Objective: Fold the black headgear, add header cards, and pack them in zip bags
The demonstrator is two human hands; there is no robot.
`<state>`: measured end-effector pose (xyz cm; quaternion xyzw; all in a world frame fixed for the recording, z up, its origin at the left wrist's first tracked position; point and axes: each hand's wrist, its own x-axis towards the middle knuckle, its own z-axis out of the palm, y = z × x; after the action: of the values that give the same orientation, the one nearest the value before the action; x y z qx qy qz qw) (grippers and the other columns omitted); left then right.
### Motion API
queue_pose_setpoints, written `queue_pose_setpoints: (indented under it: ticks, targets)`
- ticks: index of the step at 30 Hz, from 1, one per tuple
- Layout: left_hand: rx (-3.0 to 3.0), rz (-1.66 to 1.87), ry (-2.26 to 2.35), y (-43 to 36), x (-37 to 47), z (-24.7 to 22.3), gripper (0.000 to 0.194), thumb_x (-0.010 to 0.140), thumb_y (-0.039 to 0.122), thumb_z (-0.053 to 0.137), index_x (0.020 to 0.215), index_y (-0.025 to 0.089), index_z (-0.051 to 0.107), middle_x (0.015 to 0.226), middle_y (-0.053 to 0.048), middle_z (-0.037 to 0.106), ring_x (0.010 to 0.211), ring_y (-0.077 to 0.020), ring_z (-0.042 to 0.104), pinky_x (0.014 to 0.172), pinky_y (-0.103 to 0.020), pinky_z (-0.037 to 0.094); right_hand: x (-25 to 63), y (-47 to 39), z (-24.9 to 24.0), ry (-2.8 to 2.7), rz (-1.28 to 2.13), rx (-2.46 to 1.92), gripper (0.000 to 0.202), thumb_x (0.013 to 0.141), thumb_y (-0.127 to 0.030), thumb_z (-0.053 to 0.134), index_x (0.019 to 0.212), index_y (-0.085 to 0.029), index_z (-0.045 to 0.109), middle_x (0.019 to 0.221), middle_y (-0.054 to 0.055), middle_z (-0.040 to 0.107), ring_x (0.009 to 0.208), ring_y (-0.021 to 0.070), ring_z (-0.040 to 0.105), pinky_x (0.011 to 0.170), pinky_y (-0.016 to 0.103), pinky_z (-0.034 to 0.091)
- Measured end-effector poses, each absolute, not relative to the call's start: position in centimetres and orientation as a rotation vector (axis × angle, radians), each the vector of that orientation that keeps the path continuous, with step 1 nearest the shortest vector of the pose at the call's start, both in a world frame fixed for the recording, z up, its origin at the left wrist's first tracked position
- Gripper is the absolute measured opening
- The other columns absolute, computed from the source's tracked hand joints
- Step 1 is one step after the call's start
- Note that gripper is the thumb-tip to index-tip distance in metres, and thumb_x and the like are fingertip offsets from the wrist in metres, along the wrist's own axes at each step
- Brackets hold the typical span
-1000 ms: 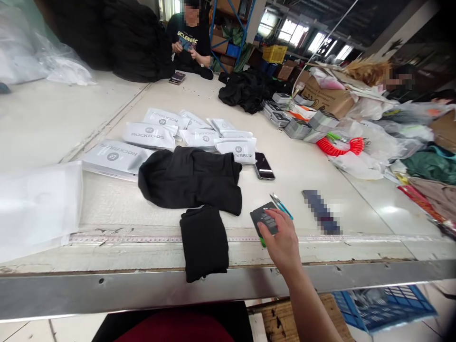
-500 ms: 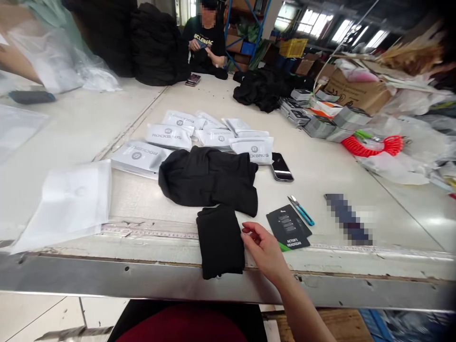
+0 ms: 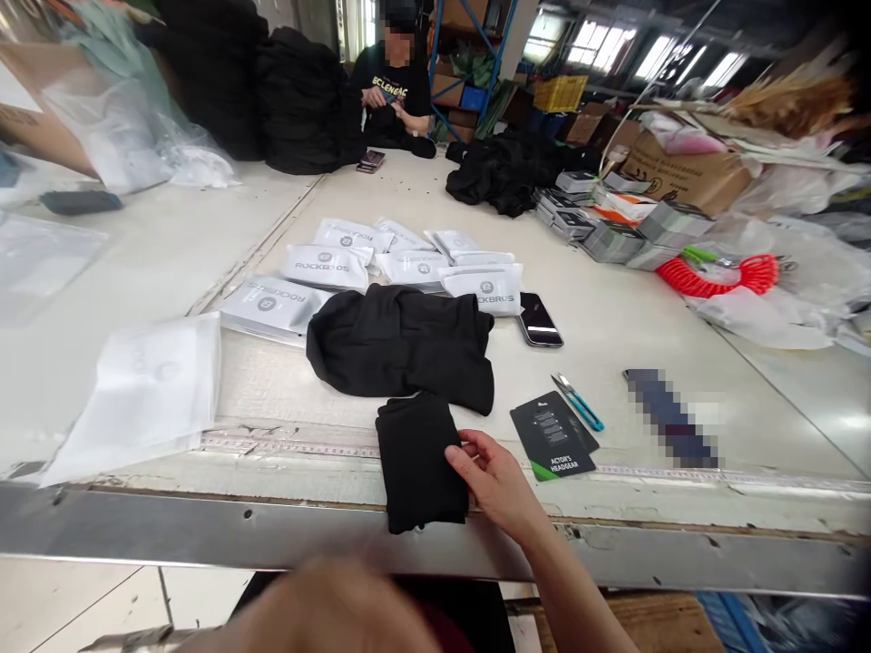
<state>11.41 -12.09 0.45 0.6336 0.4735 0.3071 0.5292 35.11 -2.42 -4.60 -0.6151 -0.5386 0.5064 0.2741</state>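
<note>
A folded black fabric garment [image 3: 420, 467] lies at the table's front edge. My right hand [image 3: 500, 481] is at its right side, thumb on top and fingers by the edge, pinching it. Low in the picture, my left hand [image 3: 333, 608] is a smear of motion, and its fingers cannot be made out. Just behind the folded piece, a second black garment [image 3: 401, 345] is spread loosely. To the right of my right hand lie black "Actor's Headgear" cards [image 3: 552, 440] and blue-handled thread snips [image 3: 578, 404].
Several white printed packets [image 3: 327, 265] sit behind the garments, beside a phone [image 3: 541, 322]. White plastic bags [image 3: 146, 390] lie at left. Stacked cards [image 3: 612, 240] and a red coiled hose [image 3: 721, 281] are at right. Across the table, a person [image 3: 395, 91] handles black fabric.
My right hand has moved slightly left, bringing its thumb onto the folded garment. My left hand has come into view, blurred, at the bottom. The camera view has shifted a little.
</note>
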Motion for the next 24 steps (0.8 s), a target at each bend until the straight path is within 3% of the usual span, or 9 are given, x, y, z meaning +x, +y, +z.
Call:
queue_pose_setpoints:
  ticks: [4,7,11,13,16,18,22,24]
  targets:
    - [1.261,0.751,1.316,-9.0,12.2,-1.5,0.058,0.083,0.053,0.045,0.137,0.034,0.037,0.137,-0.003,0.046,0.119,-0.0288,0.048,0.094,-0.046,0.045,33.9,-2.3,-4.0,-1.507,1.446,-1.604,0.044,0.076,-0.039,0.060,0.114,-0.018,0.053,0.086,0.003,0.062,0.078,0.0192,0.060,0.071,0.033,0.049]
    - [0.936,0.823,1.233,-8.4,12.6,-2.4,0.057,0.087,0.050,0.046,0.138,0.028,0.035,0.145,-0.003,0.035,0.128,-0.0277,0.038,0.098,-0.041,0.042,31.9,-3.3,-1.7,-1.564,1.362,-1.545,0.046,0.077,-0.033,0.059,0.120,-0.019,0.050,0.093,0.005,0.063,0.084,0.0193,0.060,0.077,0.034,0.050]
    - [0.570,0.982,1.126,-8.7,11.2,-2.3,0.059,0.087,0.058,0.035,0.127,0.018,0.051,0.132,-0.008,0.052,0.123,-0.0298,0.045,0.100,-0.043,0.041,29.3,-5.2,1.0,-2.007,1.347,-1.048,0.050,0.077,-0.028,0.062,0.125,-0.025,0.049,0.118,0.006,0.056,0.106,0.0198,0.053,0.092,0.034,0.045]
    - [0.516,1.085,1.253,-8.8,9.7,-2.4,0.058,0.086,0.059,0.039,0.124,0.017,0.054,0.127,-0.009,0.056,0.121,-0.0297,0.046,0.102,-0.042,0.039,29.1,-5.4,0.6,-2.083,1.296,-0.947,0.043,0.078,-0.028,0.060,0.121,-0.024,0.054,0.121,0.006,0.055,0.111,0.0202,0.051,0.095,0.034,0.043]
    - [0.651,1.136,1.541,-9.0,7.4,-3.1,0.065,0.079,0.048,0.059,0.135,0.022,0.038,0.133,-0.010,0.050,0.119,-0.0289,0.049,0.099,-0.042,0.041,30.2,-4.6,-1.8,-1.914,1.083,-1.276,0.028,0.084,-0.031,0.053,0.109,-0.021,0.059,0.111,0.008,0.059,0.098,0.0203,0.056,0.085,0.036,0.048]
    - [0.803,1.078,1.678,-9.2,6.5,-4.1,0.077,0.074,0.042,0.066,0.139,0.024,0.030,0.135,-0.013,0.046,0.114,-0.0292,0.052,0.092,-0.042,0.047,31.4,-4.0,-3.5,-1.849,1.001,-1.498,0.029,0.084,-0.034,0.051,0.109,-0.019,0.057,0.108,0.009,0.059,0.090,0.0205,0.057,0.078,0.037,0.049]
    - [1.156,0.971,1.848,-9.7,6.3,-5.6,0.068,0.079,0.040,0.059,0.138,0.026,0.029,0.131,-0.012,0.047,0.108,-0.0290,0.056,0.078,-0.042,0.054,32.6,-3.9,-5.1,-1.906,0.994,-1.641,0.038,0.084,-0.042,0.050,0.114,-0.019,0.054,0.104,0.009,0.059,0.083,0.0208,0.056,0.074,0.038,0.048]
    - [1.315,0.929,1.956,-9.9,6.6,-5.6,0.062,0.082,0.039,0.055,0.138,0.026,0.030,0.131,-0.012,0.047,0.109,-0.0285,0.055,0.079,-0.042,0.054,32.5,-4.1,-5.2,-1.959,0.925,-1.585,0.038,0.084,-0.044,0.050,0.112,-0.018,0.054,0.103,0.009,0.058,0.087,0.0216,0.054,0.076,0.038,0.047]
